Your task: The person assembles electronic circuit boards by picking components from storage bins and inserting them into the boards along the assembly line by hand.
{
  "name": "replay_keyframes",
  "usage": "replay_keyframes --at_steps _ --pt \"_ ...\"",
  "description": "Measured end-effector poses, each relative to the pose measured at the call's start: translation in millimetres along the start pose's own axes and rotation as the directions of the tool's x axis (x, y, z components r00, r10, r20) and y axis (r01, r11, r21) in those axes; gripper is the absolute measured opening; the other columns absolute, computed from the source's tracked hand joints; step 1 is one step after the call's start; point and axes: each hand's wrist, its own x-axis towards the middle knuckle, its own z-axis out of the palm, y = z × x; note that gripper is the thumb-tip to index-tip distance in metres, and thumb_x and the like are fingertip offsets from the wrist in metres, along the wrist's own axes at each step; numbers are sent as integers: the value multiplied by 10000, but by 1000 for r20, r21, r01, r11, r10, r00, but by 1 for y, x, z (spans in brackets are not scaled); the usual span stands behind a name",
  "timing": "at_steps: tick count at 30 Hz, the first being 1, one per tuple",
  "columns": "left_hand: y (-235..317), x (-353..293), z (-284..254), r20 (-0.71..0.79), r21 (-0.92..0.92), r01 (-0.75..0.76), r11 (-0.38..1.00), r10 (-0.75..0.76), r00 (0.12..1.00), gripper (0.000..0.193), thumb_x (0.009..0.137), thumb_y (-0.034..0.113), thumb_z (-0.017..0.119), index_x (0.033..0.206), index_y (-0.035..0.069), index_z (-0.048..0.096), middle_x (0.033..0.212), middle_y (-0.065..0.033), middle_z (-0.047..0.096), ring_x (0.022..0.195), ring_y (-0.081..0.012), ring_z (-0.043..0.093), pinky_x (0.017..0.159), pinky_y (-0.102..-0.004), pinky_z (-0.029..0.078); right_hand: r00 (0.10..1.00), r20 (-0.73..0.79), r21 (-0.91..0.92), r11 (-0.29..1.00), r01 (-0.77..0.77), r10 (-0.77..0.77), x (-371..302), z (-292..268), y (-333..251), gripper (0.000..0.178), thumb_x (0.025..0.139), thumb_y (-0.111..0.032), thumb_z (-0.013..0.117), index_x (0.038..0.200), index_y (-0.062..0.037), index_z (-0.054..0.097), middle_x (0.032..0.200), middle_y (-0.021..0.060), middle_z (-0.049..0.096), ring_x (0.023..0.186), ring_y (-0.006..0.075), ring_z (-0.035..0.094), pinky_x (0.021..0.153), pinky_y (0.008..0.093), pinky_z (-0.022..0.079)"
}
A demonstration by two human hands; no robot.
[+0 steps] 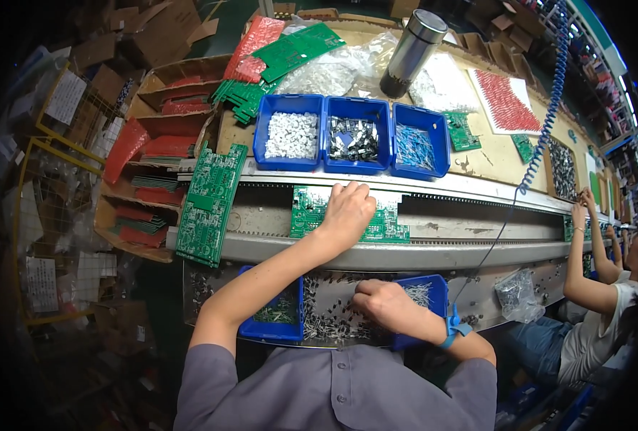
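Holds the left hand over the green circuit board lying between the conveyor rails, fingers curled inward and nearly closed, knuckles up. Cannot tell of any part pinched beneath. Holds the right hand nearer the body, curled to a narrow, loose fist over the metal tray with scattered components, just beside the right-hand near bin; fingertips hidden, so cannot tell of anything in the grasp.

Has silvery pins in that blue bin and greenish leaded parts in the left-hand near bin, beneath the left forearm. Beyond the rails, on the bench, has three touching blue bins in a row: white parts in the left bin, black parts in the middle bin, blue parts in the right bin.
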Motion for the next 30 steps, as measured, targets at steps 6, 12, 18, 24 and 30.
replay_keyframes --at_steps 6,12,18,24,30 --pt "-5 -1 8 -83 -34 22 999 -25 996 54 689 41 572 684 59 622 800 -68 568 855 -229 522 736 -381 358 960 -216 136 979 -154 181 -2 -41 16 100 773 -82 634 841 -22 591 713 148 567 686 337 589 607 415 474" --pt "-7 -2 11 -63 -98 35 995 -42 997 59 703 38 561 694 55 618 796 -68 553 854 -238 513 728 -389 343 845 -433 194 948 -253 314 -1 -75 32 108 758 -9 683 863 -6 658 771 123 645 671 256 631 598 322 488" --pt "-3 -6 9 -94 -88 49 995 -57 994 59 713 43 558 695 53 614 807 -76 541 859 -239 506 729 -388 339 762 -553 236 940 -245 337 17 -90 46 140 773 27 648 909 1 665 787 130 661 667 211 641 603 284 498" --pt "21 -29 -21 -20 -159 -13 987 10 1000 95 734 58 551 825 46 575 786 -99 529 771 -267 566 634 -392 448 791 -548 224 959 -175 273 59 -77 59 133 758 10 639 888 -13 654 783 141 643 691 271 640 602 334 503" --pt "51 -92 -42 556 -223 -124 967 231 799 212 635 34 646 825 19 552 821 -133 589 730 -274 648 601 -366 507 883 -444 175 981 -84 155 110 -37 73 129 763 -16 627 890 -14 648 817 148 637 720 300 619 643 358 499"
